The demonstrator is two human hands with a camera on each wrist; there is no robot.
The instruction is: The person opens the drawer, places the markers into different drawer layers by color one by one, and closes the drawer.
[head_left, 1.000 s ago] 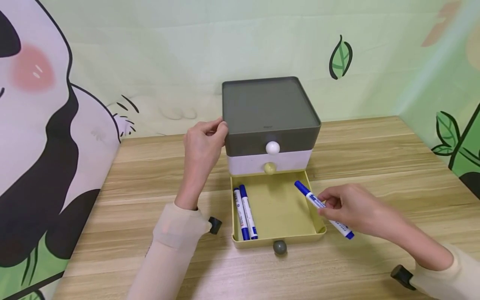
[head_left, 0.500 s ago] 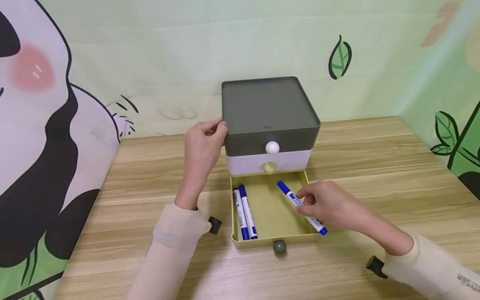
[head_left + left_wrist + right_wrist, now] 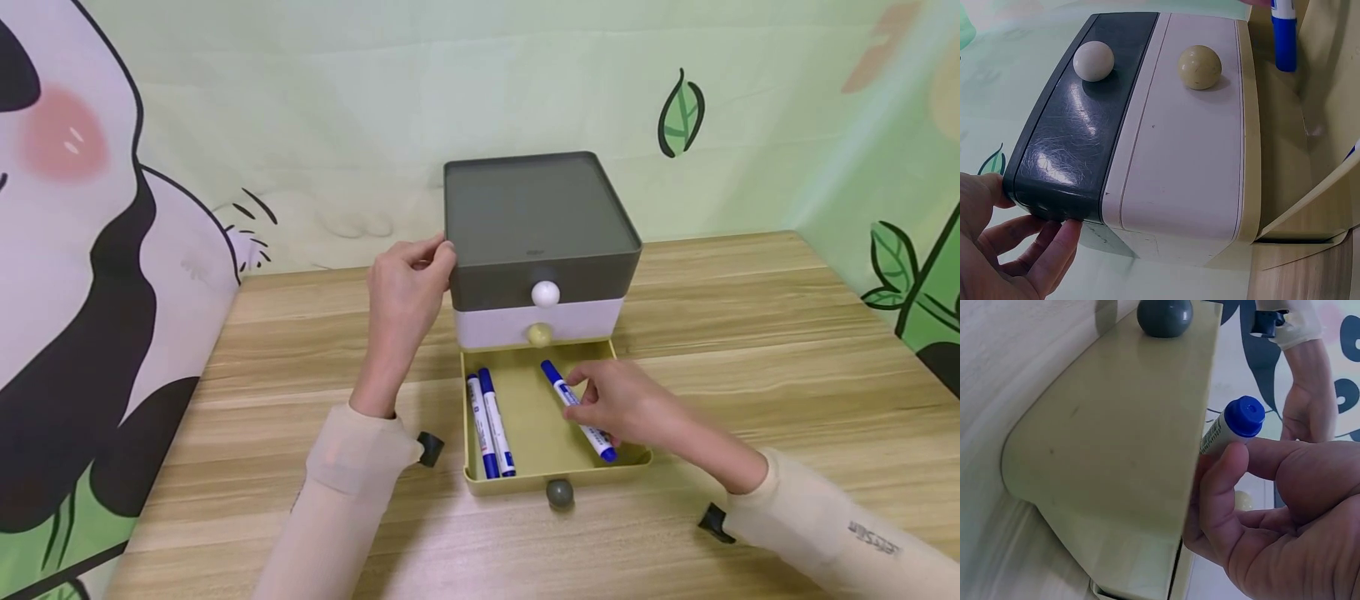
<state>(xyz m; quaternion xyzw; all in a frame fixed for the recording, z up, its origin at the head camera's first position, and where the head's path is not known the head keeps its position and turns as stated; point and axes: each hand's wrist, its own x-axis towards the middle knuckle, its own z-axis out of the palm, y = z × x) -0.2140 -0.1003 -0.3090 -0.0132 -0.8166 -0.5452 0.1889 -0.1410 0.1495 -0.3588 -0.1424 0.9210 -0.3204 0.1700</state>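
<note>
My right hand (image 3: 626,404) pinches a white marker with blue ends (image 3: 553,377) over the pulled-out yellow bottom drawer (image 3: 525,482). In the right wrist view one blue end of the marker (image 3: 1245,417) sticks out past the thumb, above the drawer's wall. Two similar markers, the left one (image 3: 480,425) and the right one (image 3: 495,423), lie side by side along the drawer's left wall. My left hand (image 3: 408,287) holds the left front corner of the small drawer box (image 3: 540,208), thumb and fingers on its dark grey top tier (image 3: 1054,162).
The dark top tier with a white knob (image 3: 545,293) and the white middle tier (image 3: 495,329) with a yellow knob (image 3: 540,335) are closed. A grey knob (image 3: 559,494) sticks out from the drawer's front. The box stands on a wood-grain table (image 3: 300,350) before a printed backdrop.
My right hand has carried the marker leftward, from the drawer's right edge to over its inside. My left hand and the drawer box have stayed still.
</note>
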